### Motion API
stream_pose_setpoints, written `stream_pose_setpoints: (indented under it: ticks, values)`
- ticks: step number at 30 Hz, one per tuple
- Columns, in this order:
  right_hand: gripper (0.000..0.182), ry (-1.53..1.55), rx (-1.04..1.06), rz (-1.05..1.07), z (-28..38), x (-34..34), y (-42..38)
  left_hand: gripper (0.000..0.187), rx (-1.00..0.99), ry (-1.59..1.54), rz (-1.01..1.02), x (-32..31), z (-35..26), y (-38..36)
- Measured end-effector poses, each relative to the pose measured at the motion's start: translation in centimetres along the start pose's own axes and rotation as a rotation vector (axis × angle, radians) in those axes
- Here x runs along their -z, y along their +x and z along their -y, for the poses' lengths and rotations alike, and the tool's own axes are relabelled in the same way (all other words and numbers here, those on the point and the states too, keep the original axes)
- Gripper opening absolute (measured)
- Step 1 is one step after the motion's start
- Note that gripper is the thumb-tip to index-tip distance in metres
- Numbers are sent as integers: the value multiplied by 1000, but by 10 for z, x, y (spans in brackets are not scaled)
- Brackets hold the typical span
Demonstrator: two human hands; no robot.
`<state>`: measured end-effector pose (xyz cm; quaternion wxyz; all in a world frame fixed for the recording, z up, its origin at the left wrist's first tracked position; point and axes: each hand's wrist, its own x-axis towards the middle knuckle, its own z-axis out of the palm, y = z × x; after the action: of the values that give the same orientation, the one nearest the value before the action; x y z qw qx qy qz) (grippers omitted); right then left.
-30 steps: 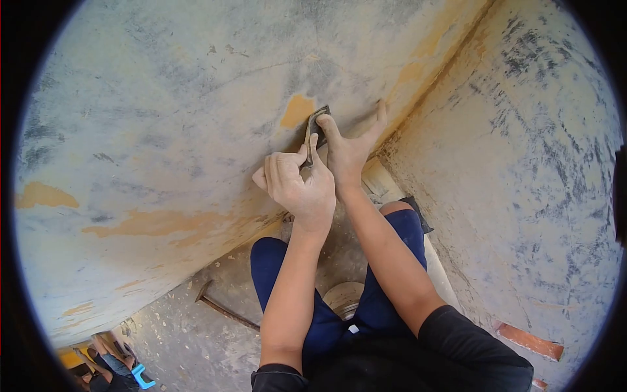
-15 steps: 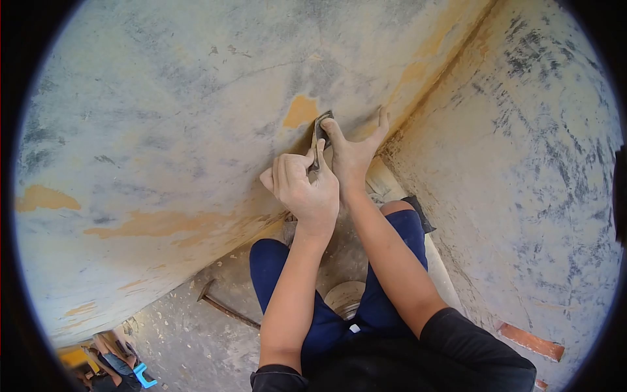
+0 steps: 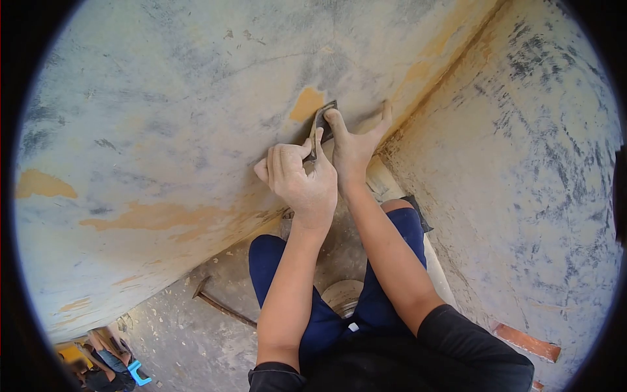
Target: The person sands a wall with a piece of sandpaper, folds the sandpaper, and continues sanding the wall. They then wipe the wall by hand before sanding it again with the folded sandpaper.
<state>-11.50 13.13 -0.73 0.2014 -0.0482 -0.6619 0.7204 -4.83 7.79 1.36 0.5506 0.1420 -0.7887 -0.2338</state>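
Note:
A dark, bent piece of sandpaper (image 3: 324, 124) stands against the painted wall (image 3: 196, 117), beside a bare orange patch. My left hand (image 3: 304, 179) is closed on its lower end, thumb up along the sheet and fingers curled near the wall. At the upper end, the thumb of my right hand (image 3: 354, 153) presses on the sheet, while its other visible fingers stretch to the right along the wall. Pale dust coats both hands. The face of the sheet toward the wall is hidden.
A second wall (image 3: 522, 163) meets the first at a corner on my right. On the grey floor (image 3: 189, 326) lies a hammer-like tool (image 3: 222, 306) with a long handle. A round container lid (image 3: 343, 294) shows between my knees. Another person (image 3: 104, 366) is at lower left, near a blue object (image 3: 138, 373).
Both hands and the sandpaper have shifted slightly upward along the wall, closer beside the orange patch. The view has also moved a little.

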Motion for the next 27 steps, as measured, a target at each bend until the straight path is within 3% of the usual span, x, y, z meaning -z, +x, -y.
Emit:
stream_pose_setpoints:
  ticks: [4,7,9,10,13,15,19,21,24,27]
  values:
    - [128,68,56,-17,14,-8,1,34,-57,-24,-46,1,0,14]
    - [129,84,196,-3,55,-23,5,35,-56,-59,-201,14,-14,29]
    - [118,79,407,44,74,-24,4,35,4,-76,-229,12,-8,27]
    - [118,77,412,43,66,-22,6,35,55,-102,-275,9,-5,28]
    - [120,11,408,35,26,-12,10,34,-26,2,-147,3,0,15]
    - [132,16,44,4,16,-1,8,35,-42,-18,-13,-2,0,5]
    - [123,57,142,-13,33,-9,7,35,-70,-31,-49,4,-3,17]
    - [123,38,377,-8,52,-19,11,35,-84,-51,-194,11,-8,28]
    - [124,-22,440,41,61,-20,8,36,18,-89,-270,7,-5,26]
    - [127,-21,343,20,21,-8,14,36,-15,-12,-158,-1,1,15]
